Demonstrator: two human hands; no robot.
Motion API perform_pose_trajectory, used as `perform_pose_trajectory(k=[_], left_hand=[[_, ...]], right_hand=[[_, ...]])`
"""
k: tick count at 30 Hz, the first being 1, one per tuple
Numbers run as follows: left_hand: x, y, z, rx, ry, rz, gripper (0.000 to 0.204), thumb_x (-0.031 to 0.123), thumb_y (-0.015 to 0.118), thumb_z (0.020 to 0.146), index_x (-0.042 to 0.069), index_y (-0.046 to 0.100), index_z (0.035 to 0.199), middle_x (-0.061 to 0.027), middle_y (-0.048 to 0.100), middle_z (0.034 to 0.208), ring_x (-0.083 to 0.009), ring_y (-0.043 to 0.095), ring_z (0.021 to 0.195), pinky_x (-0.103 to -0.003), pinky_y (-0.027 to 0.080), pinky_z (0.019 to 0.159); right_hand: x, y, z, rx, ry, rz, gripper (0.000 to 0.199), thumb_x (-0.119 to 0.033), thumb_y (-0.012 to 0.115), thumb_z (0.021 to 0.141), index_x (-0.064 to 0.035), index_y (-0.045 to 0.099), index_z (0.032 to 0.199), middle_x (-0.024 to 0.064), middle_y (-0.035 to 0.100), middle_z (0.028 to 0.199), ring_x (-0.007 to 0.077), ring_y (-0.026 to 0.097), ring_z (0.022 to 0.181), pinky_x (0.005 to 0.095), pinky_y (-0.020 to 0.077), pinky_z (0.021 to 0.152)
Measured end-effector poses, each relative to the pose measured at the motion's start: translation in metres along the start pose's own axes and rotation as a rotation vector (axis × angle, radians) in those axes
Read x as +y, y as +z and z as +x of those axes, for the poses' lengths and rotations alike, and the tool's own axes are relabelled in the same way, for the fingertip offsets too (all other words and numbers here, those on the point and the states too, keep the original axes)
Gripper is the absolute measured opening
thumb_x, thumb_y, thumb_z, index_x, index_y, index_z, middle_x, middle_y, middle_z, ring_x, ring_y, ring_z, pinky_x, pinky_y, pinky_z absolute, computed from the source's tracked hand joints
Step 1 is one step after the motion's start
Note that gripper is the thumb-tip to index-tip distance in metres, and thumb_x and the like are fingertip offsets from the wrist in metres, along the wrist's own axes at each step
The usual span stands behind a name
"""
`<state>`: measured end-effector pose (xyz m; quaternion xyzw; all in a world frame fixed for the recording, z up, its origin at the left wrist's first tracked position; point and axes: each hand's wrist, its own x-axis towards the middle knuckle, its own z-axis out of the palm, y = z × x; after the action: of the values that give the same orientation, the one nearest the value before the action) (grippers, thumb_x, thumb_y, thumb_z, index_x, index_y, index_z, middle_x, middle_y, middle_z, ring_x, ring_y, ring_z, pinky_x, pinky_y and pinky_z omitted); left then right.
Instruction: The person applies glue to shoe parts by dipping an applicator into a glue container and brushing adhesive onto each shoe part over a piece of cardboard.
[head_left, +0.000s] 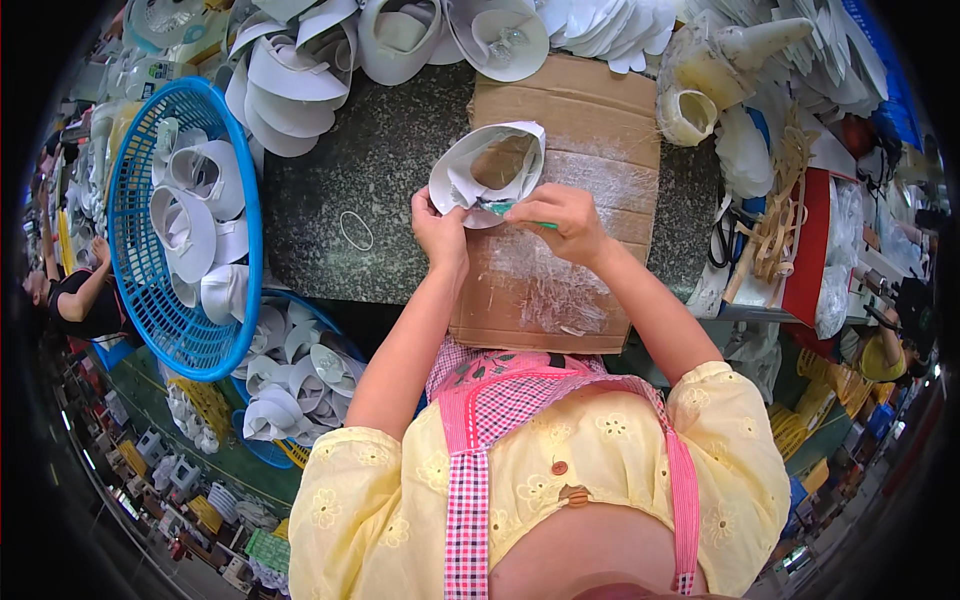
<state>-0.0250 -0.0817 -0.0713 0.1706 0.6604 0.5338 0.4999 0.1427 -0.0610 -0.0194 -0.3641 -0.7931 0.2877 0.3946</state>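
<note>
Over the cardboard sheet, my left hand (440, 228) grips the near left edge of a white sun visor (456, 166). The visor is tilted, and the cardboard shows through its round opening. In my right hand (566, 222), a slim green brush (548, 225) is pinched like a pencil. Its head rests at the visor's near inner edge, close to my left fingers; whether it touches the surface is hard to make out. The cardboard sheet (560, 280) lies under both hands, streaked with whitish dried residue.
Stacked white visors (292, 85) stand at the back left. A blue basket (250, 190) holds more, with another pile (300, 385) below. A white loop (356, 231) lies on the dark speckled table (330, 255). A residue-coated container (690, 118) and tan strips (780, 225) are on the right.
</note>
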Motion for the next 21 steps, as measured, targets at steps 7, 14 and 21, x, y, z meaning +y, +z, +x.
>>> perform_pose_trajectory(k=[7,14,21], left_hand=[[0.001,0.002,0.006,-0.038,0.009,0.078,0.046,-0.013,0.055,0.062,-0.001,0.044,0.104,-0.0086,0.052,0.098,-0.0173,0.052,0.09,-0.028,0.043,0.077],[0.012,-0.001,0.005,-0.083,-0.072,0.004,0.045,-0.012,0.054,0.062,-0.002,0.044,0.105,-0.0101,0.053,0.097,-0.0182,0.053,0.088,-0.028,0.043,0.076],[0.022,0.001,0.008,-0.097,-0.11,0.012,0.045,-0.011,0.053,0.061,-0.003,0.045,0.105,-0.0101,0.054,0.095,-0.018,0.054,0.085,-0.027,0.043,0.075]], right_hand=[[0.007,-0.002,-0.001,-0.063,-0.049,-0.012,0.016,-0.003,0.065,0.066,-0.0092,0.064,0.082,0.0066,0.06,0.071,0.0215,0.057,0.062,0.0287,0.0441,0.053],[0.009,0.007,0.031,0.277,0.162,0.281,0.012,-0.005,0.063,0.07,-0.0086,0.062,0.081,0.0073,0.061,0.073,0.0233,0.057,0.062,0.0295,0.0453,0.055],[0.026,0.018,0.049,0.203,0.077,-0.247,0.014,-0.003,0.06,0.073,-0.0059,0.06,0.086,0.0096,0.062,0.079,0.022,0.06,0.067,0.029,0.0471,0.057]])
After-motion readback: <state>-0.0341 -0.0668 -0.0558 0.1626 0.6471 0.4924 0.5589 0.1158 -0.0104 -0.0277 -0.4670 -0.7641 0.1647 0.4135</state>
